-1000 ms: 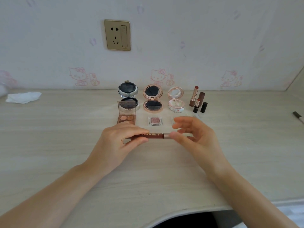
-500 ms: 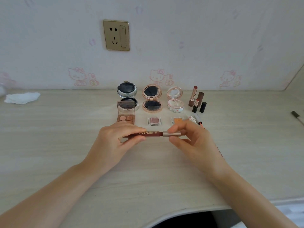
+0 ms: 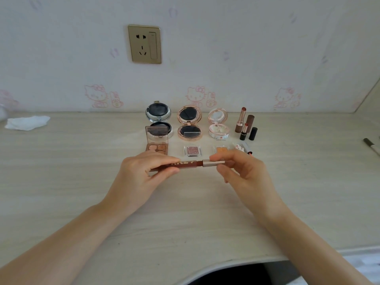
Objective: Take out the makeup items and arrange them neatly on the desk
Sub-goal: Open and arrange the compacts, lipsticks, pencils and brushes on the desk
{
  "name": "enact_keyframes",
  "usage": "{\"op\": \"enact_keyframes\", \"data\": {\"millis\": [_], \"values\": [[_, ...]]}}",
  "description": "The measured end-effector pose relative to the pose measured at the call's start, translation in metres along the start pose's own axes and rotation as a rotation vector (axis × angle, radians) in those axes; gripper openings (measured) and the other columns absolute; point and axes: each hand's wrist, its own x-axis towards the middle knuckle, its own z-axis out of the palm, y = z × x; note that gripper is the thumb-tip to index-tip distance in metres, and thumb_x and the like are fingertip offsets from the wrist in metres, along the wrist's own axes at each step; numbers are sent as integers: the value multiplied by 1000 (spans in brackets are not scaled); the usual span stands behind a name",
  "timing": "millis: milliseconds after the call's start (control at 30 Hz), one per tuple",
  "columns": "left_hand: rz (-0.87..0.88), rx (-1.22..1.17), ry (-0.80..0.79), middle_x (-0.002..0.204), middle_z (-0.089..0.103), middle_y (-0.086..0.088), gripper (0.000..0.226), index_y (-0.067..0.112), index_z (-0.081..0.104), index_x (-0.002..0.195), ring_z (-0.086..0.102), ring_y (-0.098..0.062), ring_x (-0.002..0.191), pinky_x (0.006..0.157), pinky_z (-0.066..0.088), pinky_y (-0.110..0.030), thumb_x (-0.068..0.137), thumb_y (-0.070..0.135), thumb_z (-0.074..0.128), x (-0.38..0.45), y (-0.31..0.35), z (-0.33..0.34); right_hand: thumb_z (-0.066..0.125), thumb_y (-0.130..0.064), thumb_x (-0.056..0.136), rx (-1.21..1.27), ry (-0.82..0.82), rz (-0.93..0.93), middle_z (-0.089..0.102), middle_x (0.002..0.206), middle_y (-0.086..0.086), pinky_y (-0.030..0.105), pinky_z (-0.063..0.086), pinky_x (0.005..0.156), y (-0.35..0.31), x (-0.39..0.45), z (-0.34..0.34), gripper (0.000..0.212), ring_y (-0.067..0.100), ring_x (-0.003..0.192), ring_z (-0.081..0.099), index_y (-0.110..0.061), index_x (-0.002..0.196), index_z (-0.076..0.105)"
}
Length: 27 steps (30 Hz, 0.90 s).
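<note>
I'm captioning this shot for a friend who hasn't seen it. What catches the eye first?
Two hands at the centre: the left hand and right hand hold a dark red lip gloss tube level above the desk. Behind it, three open compacts stand in a row near the wall, with lipsticks upright at their right.

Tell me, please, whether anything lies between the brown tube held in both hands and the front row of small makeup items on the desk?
Nothing visible does. The brown tube is held level by the left hand and the right hand just in front of the row. The glitter pan sits right behind it, with only bare desk between.
</note>
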Motion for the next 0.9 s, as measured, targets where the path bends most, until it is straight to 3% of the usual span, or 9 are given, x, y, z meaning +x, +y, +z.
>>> {"op": "enact_keyframes", "data": {"millis": [100,200,267,433,633,800,900], "values": [[-12,5,1,91,72,12,22,17,76,98,66,-3,88,80,52,-22,76,23,74,0,1,0,68,-16,85,73,29,65,71,97,-12,21,51,68,0,1,0,28,5,83,65,-33,107,65],[-17,-1,-4,91,72,9,22,16,76,97,66,-5,86,79,52,-22,76,23,73,0,2,0,65,-23,88,89,38,130,74,83,-8,19,50,61,2,2,0,13,3,74,65,-28,100,69],[-17,-3,-1,90,72,8,22,17,76,97,66,-5,85,78,52,-21,76,24,73,0,2,0,64,-21,89,70,42,96,74,80,-8,18,50,59,2,1,1,11,3,72,64,-29,93,71],[-30,-8,40,92,70,18,22,24,75,97,65,1,85,80,51,-20,75,26,76,-1,0,0,64,-3,87,92,89,16,69,81,-9,20,49,61,-1,2,-4,29,6,69,58,-31,93,70],[-33,-59,41,94,69,19,27,31,69,102,66,-1,83,76,51,-17,76,37,71,-1,3,1,60,-1,89,199,127,99,67,85,2,25,50,64,-5,4,-11,27,13,74,59,-24,99,70],[-37,-28,30,97,68,21,26,32,72,99,66,2,84,76,49,-13,75,37,74,-2,8,4,58,0,90,220,165,115,67,77,-2,13,42,48,-13,4,-22,23,8,63,59,-19,99,69],[-87,-67,18,94,68,24,39,43,67,107,62,1,78,74,44,-5,72,31,77,-2,18,5,57,1,91,235,148,132,67,75,-2,13,42,45,-18,6,-28,24,8,61,60,-19,98,69]]}}
